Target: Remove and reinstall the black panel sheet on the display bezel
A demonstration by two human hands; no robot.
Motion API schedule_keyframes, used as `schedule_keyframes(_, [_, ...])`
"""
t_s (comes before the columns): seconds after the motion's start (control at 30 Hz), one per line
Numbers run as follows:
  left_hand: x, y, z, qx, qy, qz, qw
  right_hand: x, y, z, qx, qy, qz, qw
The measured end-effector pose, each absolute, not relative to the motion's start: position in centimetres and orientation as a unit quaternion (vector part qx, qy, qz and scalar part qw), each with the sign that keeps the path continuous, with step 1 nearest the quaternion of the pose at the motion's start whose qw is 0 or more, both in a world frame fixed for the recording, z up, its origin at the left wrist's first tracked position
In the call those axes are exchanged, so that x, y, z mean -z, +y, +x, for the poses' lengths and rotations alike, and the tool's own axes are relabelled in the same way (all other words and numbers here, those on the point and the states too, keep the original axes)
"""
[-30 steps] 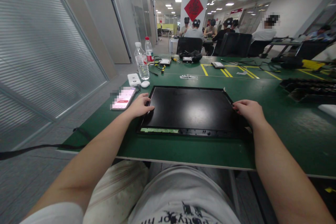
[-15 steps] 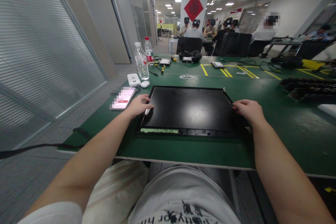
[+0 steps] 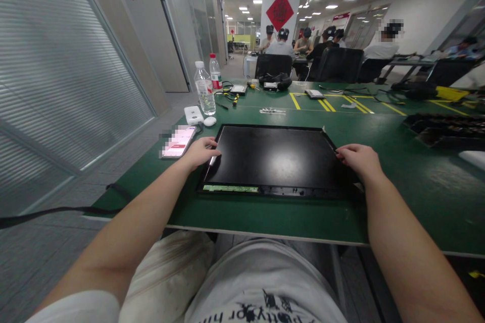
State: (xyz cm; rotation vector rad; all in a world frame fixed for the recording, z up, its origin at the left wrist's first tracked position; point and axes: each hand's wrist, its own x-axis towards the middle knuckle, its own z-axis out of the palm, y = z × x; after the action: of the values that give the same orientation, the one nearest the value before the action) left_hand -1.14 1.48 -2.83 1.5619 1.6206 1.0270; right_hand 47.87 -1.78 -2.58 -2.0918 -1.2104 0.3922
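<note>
Display panel (image 3: 273, 156) is lying flat in its black frame (image 3: 318, 193) on the green desk (image 3: 265, 218), directly before the person. The left hand (image 3: 199, 153) is resting half open at the left edge, apparently gripping nothing; the right hand (image 3: 361, 159) is bunching its fingers at the right edge, any grip hidden. Edge handling is seemingly occupying this step; the next move is likely calling for even, gentle pressure.
</note>
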Motion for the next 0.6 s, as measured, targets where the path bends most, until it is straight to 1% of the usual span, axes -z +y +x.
schedule_keyframes(0.3, [3.2,1.74,-1.31,-0.404,0.611,0.577,0.36,2.86,-1.79,48.0,-0.155,-0.463,-0.797,0.354])
schedule_keyframes(0.6, [3.08,1.7,-1.1,-0.405,0.615,0.572,0.361,2.94,-1.62,48.03,-0.161,-0.463,-0.795,0.357])
